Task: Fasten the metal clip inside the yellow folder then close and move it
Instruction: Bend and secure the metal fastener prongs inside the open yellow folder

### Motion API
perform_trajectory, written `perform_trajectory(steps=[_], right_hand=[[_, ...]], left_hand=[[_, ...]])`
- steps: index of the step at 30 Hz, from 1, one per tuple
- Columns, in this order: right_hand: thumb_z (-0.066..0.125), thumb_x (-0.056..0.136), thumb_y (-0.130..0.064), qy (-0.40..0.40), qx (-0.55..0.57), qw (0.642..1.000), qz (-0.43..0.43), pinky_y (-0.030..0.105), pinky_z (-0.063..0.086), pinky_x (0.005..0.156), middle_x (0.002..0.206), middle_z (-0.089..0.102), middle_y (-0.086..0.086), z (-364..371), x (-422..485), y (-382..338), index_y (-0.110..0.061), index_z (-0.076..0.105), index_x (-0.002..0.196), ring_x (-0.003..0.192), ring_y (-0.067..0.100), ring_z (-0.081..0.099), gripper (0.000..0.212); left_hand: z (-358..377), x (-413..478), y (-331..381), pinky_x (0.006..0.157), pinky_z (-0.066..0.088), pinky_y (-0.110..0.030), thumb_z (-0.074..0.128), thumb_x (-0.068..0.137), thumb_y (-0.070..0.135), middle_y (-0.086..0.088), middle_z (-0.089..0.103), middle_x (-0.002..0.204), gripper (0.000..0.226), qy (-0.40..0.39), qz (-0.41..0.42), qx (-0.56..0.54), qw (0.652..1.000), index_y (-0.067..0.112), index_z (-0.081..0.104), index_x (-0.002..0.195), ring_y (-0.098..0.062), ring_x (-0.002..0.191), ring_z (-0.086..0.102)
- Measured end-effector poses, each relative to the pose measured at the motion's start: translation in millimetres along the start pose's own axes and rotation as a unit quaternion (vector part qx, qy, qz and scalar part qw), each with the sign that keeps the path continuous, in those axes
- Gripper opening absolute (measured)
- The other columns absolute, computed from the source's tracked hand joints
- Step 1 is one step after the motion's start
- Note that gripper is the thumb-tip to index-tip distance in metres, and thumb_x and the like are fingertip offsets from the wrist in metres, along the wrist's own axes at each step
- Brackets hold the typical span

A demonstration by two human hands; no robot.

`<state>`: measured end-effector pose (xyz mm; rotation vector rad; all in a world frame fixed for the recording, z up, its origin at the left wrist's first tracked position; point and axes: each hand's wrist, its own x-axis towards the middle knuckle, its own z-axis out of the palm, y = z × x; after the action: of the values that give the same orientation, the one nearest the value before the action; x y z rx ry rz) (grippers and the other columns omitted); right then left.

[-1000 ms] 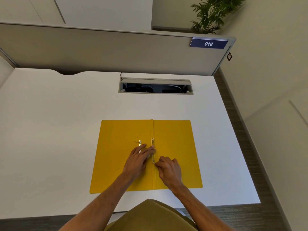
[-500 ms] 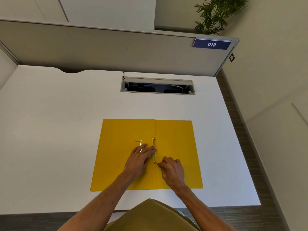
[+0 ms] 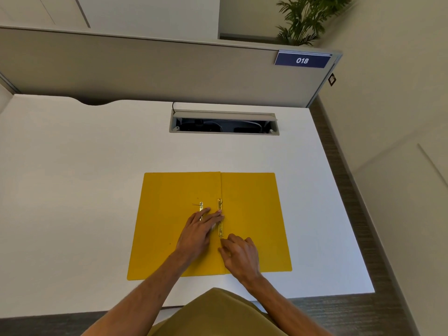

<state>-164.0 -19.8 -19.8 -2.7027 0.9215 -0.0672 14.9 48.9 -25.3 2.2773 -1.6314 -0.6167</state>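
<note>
Yellow folder [image 3: 252,214] lies open and flat on the white desk [image 3: 72,190], nearer the front edge than the back, both flaps spread. Metal clip [image 3: 220,218] runs along the centre fold — a brass strip, with a second short brass piece [image 3: 201,206] just left of it on the left flap. Left hand [image 3: 197,230] rests palm down on the left flap, fingers extended and close together, tips touching the clip strip; holding nothing. Right hand [image 3: 241,254] sits on the fold just below the clip's near end, fingers curled — whether they pinch anything, cannot tell. Cable slot [image 3: 224,124] opens near the desk's back edge; grey partition [image 3: 145,69] behind carries a blue sign [image 3: 302,60] reading 018.
</note>
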Motion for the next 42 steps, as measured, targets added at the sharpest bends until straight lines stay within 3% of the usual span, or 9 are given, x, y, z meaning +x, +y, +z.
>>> perform_trajectory(steps=[3, 8, 13, 17, 19, 24, 31, 38, 42], right_hand=[[0.062, 0.097, -0.05, 0.004, 0.014, 1.0, 0.002, 0.036, 0.053, 0.075, 0.094, 0.075, -0.012, -0.7, -2.3, 5.9, -0.03, 0.078, 0.102, 0.089, 0.011, 0.07, 0.026], [0.064, 0.103, -0.03, 0.041, 0.05, 0.996, 0.057, 0.038, 0.056, 0.074, 0.102, 0.078, -0.01, -11.6, 9.8, 21.0, -0.028, 0.08, 0.108, 0.091, 0.015, 0.074, 0.016], [0.063, 0.105, -0.032, 0.035, 0.109, 0.988, 0.107, 0.037, 0.059, 0.081, 0.117, 0.077, -0.007, -33.7, 51.5, 28.7, -0.025, 0.077, 0.121, 0.094, 0.015, 0.075, 0.022], [0.065, 0.104, -0.034, 0.005, 0.155, 0.983, 0.099, 0.04, 0.061, 0.091, 0.124, 0.075, -0.01, -46.6, 86.0, 16.3, -0.026, 0.066, 0.136, 0.097, 0.013, 0.075, 0.033], [0.066, 0.103, -0.034, 0.003, 0.169, 0.98, 0.102, 0.039, 0.062, 0.088, 0.122, 0.076, -0.011, -50.1, 98.4, 9.2, -0.027, 0.066, 0.133, 0.094, 0.011, 0.075, 0.031], [0.068, 0.102, -0.032, 0.004, 0.181, 0.977, 0.113, 0.032, 0.058, 0.074, 0.117, 0.077, -0.011, -56.5, 121.1, 4.2, -0.026, 0.073, 0.113, 0.089, 0.011, 0.073, 0.014], [0.068, 0.102, -0.029, -0.023, 0.211, 0.965, 0.152, 0.032, 0.055, 0.074, 0.109, 0.079, -0.006, -62.4, 149.4, 7.3, -0.02, 0.076, 0.105, 0.095, 0.015, 0.073, 0.012], [0.07, 0.101, -0.027, -0.064, 0.215, 0.965, 0.136, 0.042, 0.062, 0.085, 0.11, 0.08, -0.002, -54.7, 165.2, -0.6, -0.016, 0.076, 0.105, 0.102, 0.017, 0.073, 0.013], [0.07, 0.1, -0.024, -0.07, 0.21, 0.967, 0.128, 0.045, 0.061, 0.088, 0.111, 0.079, 0.002, -51.0, 168.8, -2.6, -0.014, 0.076, 0.106, 0.104, 0.021, 0.073, 0.014]], left_hand=[[0.2, -0.1, -0.6, 0.135, 0.02, -0.039, 0.038, 0.117, 0.027, 0.027, 0.026, 0.174, 0.049, 0.001, 0.003, 0.002, 1.0, 0.041, 0.036, 0.164, -0.01, 0.167, 0.014], [-0.4, 1.2, -2.9, 0.134, 0.021, -0.037, 0.037, 0.117, 0.027, 0.027, 0.028, 0.173, 0.048, 0.005, 0.008, 0.005, 1.0, 0.042, 0.038, 0.163, -0.011, 0.167, 0.016], [-1.0, 5.5, -1.1, 0.134, 0.022, -0.038, 0.041, 0.115, 0.023, 0.024, 0.028, 0.174, 0.051, 0.002, 0.008, 0.02, 1.0, 0.041, 0.037, 0.163, -0.013, 0.166, 0.019], [1.2, 5.7, 0.9, 0.134, 0.024, -0.039, 0.039, 0.114, 0.021, 0.017, 0.028, 0.176, 0.058, 0.004, 0.016, 0.068, 0.998, 0.038, 0.025, 0.168, -0.018, 0.165, 0.022], [3.8, 4.9, 2.4, 0.134, 0.024, -0.039, 0.038, 0.114, 0.02, 0.013, 0.033, 0.175, 0.062, 0.011, 0.009, 0.079, 0.997, 0.035, 0.018, 0.17, -0.019, 0.165, 0.023], [2.1, 7.1, 5.9, 0.131, 0.029, -0.041, 0.037, 0.115, 0.025, 0.009, 0.037, 0.173, 0.058, 0.012, 0.003, 0.078, 0.997, 0.034, 0.021, 0.17, -0.021, 0.164, 0.026], [4.4, 12.1, 5.3, 0.139, 0.013, -0.038, 0.043, 0.113, 0.013, 0.004, 0.019, 0.18, 0.064, 0.007, 0.047, 0.089, 0.995, 0.026, 0.018, 0.171, -0.018, 0.17, 0.006], [1.1, 23.6, 7.4, 0.138, 0.015, -0.032, 0.046, 0.11, 0.005, -0.004, 0.03, 0.175, 0.066, 0.008, 0.076, 0.064, 0.995, 0.02, 0.022, 0.17, -0.019, 0.166, 0.024], [2.1, 25.9, 6.4, 0.14, 0.012, -0.036, 0.047, 0.109, 0.006, -0.006, 0.032, 0.172, 0.066, 0.007, 0.083, 0.075, 0.994, 0.017, 0.023, 0.169, -0.022, 0.166, 0.022]])
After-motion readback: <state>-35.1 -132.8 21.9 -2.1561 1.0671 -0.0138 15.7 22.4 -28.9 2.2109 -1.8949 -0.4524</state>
